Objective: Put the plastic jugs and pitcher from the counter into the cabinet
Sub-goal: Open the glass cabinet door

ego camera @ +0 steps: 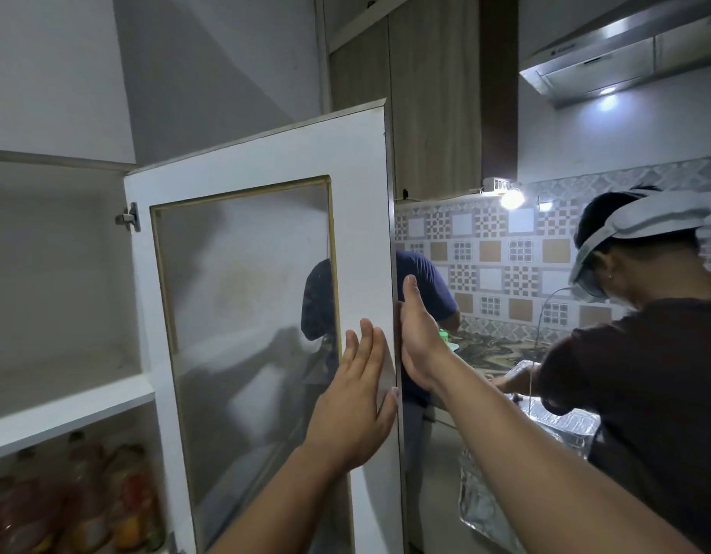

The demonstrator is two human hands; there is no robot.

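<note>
A white cabinet door (266, 165) with a frosted glass panel stands swung open in front of me. My left hand (357, 397) lies flat on the door's inner face near its free edge, fingers spread. My right hand (415, 329) presses against the door's outer edge, thumb up, fingers hidden behind the door. The upper shelf (66, 409) of the open cabinet is bare. No plastic jug or pitcher is in view.
Several bottles (86, 497) stand on the lower shelf. A person in a dark shirt with a headset (645, 353) bends over the counter at the right. Another person in blue (425, 289) stands behind the door. Foil trays (553, 425) lie on the counter.
</note>
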